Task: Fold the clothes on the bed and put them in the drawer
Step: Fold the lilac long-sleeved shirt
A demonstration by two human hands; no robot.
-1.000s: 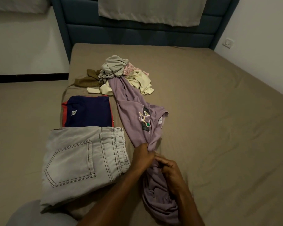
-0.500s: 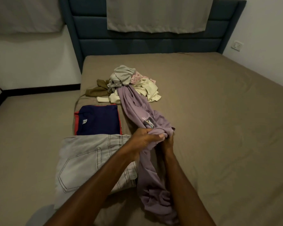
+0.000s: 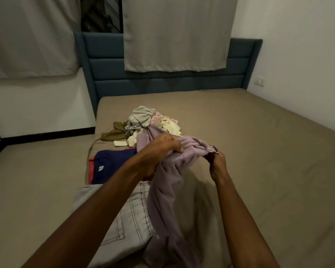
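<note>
Nearest the camera, two bare forearms reached out over the bed (image 3: 269, 151), and between them hung the lilac shirt (image 3: 166, 200), bunched and twisted, its lower length trailing down toward the near edge of the mattress. Just left of that hanging cloth lay the folded grey jeans (image 3: 130, 215), flat on the sheet, seams and a back pocket showing, partly hidden under the left forearm.

Up a little, the left hand (image 3: 159, 151) was clenched round a thick gather of the lilac shirt, knuckles up, fingers wrapped tight into the fabric. The right hand (image 3: 217, 163) sat just beside it, apart by a short span of cloth, pinching the shirt's edge between thumb and fingertips. The stretch of fabric between the two hands was lifted off the bed, rumpled rather than spread.

Behind the left wrist lay the folded navy shirt (image 3: 112, 161), red trim along its left side and a small white label showing, lying just beyond the jeans.

Further on came the pile of unfolded clothes (image 3: 143, 122): a grey piece on top, something pink and patterned beside it, pale cream cloth beneath, and an olive garment (image 3: 114, 132) sprawled at the left. The far end of the lilac shirt ran up against that heap.

Beyond it, the bare tan sheet stretched to the blue padded headboard (image 3: 108, 74), with grey curtains (image 3: 174, 33) hanging over it and a wall socket (image 3: 259, 81) at the right.
</note>
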